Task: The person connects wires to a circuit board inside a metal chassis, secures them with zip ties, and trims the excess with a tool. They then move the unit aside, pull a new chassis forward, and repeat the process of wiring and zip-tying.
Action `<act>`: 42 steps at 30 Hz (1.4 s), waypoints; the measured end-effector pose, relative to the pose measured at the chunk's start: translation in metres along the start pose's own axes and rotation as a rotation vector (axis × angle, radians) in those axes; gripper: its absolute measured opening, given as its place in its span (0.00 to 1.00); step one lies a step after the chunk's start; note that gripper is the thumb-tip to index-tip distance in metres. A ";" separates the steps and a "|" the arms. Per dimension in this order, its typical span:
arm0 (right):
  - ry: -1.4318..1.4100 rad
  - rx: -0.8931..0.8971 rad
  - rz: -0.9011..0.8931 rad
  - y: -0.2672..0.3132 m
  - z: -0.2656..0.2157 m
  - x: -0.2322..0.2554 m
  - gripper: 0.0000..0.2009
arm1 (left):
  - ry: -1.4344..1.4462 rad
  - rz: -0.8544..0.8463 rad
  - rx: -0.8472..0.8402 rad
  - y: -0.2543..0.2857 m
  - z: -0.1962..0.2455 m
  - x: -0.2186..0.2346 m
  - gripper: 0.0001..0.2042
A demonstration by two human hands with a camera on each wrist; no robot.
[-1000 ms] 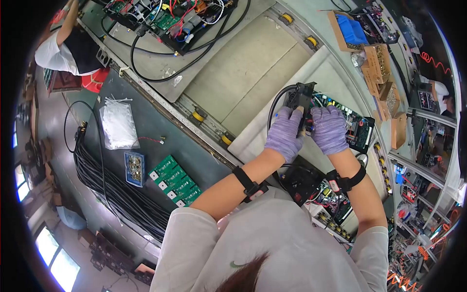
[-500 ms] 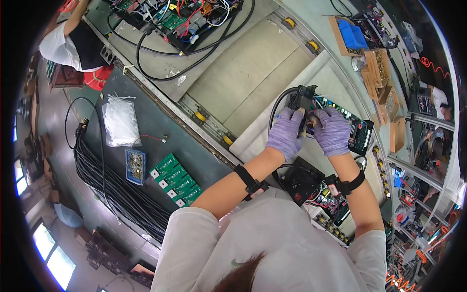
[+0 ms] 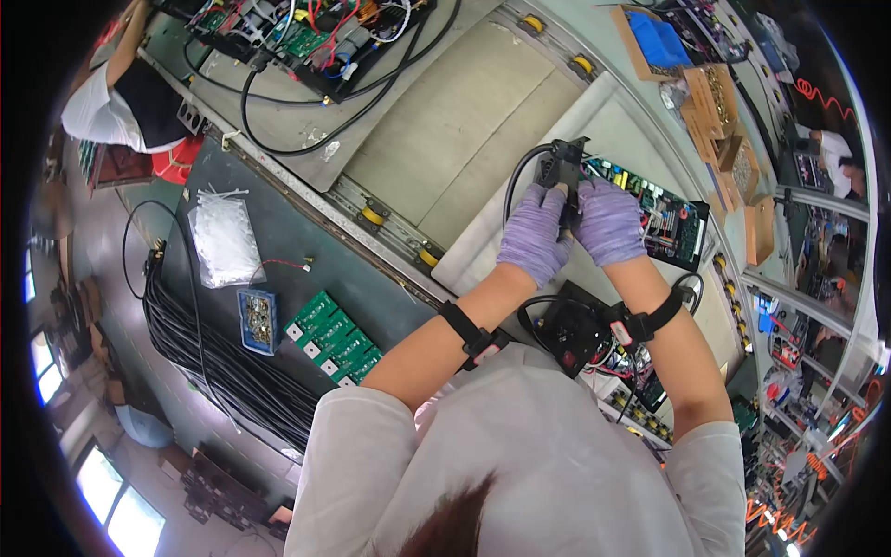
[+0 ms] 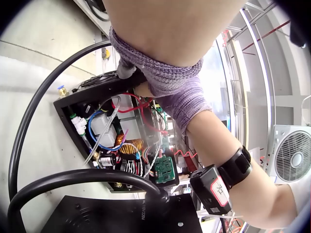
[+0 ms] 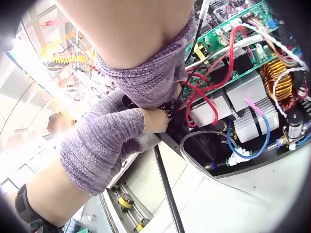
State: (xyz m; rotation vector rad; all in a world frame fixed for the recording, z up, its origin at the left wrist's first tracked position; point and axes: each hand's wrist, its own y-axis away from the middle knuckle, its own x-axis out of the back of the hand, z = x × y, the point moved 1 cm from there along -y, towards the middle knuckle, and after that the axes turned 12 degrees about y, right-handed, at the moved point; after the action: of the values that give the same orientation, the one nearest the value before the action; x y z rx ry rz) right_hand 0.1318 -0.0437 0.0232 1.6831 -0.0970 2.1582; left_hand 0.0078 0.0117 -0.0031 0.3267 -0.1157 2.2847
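An open black chassis (image 3: 640,213) packed with green boards and wires lies on a pale mat (image 3: 483,241). Both hands wear purple gloves and meet at its upright black end panel (image 3: 561,167). My left hand (image 3: 534,232) grips the panel's edge, one fingertip (image 4: 125,72) pressed on its outer face. My right hand (image 3: 608,223) is curled beside it, its fingers reaching into the red wires (image 5: 204,97) just behind the panel. A thick black cable (image 3: 513,186) loops out from the panel. The right fingertips are mostly hidden.
A second black unit (image 3: 571,334) with a cable sits near my body. Green boards (image 3: 334,339), a blue parts tray (image 3: 257,320), a bag of ties (image 3: 225,239) and a bundle of black cables (image 3: 213,371) lie left. Cardboard boxes (image 3: 724,121) stand right. Another person (image 3: 121,93) works far left.
Both hands stay at the chassis end panel and have drawn closer together. The whole scene sits slightly higher and further left in the head view.
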 end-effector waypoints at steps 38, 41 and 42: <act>-0.529 -0.291 -0.473 0.090 0.094 0.008 0.19 | -0.358 -0.710 0.211 0.018 -0.051 -0.091 0.21; -0.530 -0.294 -0.479 0.094 0.095 0.016 0.20 | -0.221 -0.585 0.195 0.023 -0.059 -0.083 0.15; -0.531 -0.297 -0.491 0.095 0.096 0.021 0.20 | -0.135 -0.510 0.205 0.024 -0.065 -0.078 0.13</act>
State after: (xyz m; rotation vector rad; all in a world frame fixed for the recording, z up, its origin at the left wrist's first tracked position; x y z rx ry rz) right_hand 0.1822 -0.1540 0.0869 1.8204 -0.1277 1.2501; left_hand 0.0271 -0.0481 -0.0864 0.5489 0.1235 1.7703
